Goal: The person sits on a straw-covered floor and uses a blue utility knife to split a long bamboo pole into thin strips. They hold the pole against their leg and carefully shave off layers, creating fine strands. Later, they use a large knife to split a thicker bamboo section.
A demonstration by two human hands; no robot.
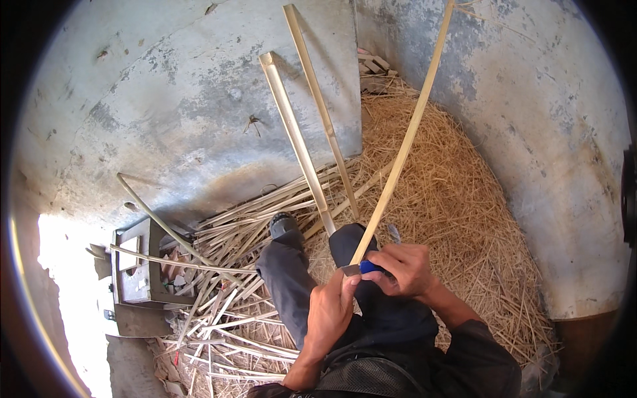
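A long pale bamboo strip (399, 162) slants from the upper right down to my lap. My left hand (329, 313) is closed around its lower end, the thumb lying along it. In my right hand (406, 268) is a knife with a blue handle (369, 266). Its short grey blade (351, 270) lies across the strip, just above my left thumb. Both hands are close together over my dark trousers. The strip's end inside my left hand is hidden.
Two split bamboo lengths (296, 136) lean on the grey wall (152, 113) ahead. Loose bamboo strips (225, 312) cover the floor at left, beside a metal box (142, 265) holding broken pieces. Fine shavings (458, 219) are heaped at right, against another wall (544, 152).
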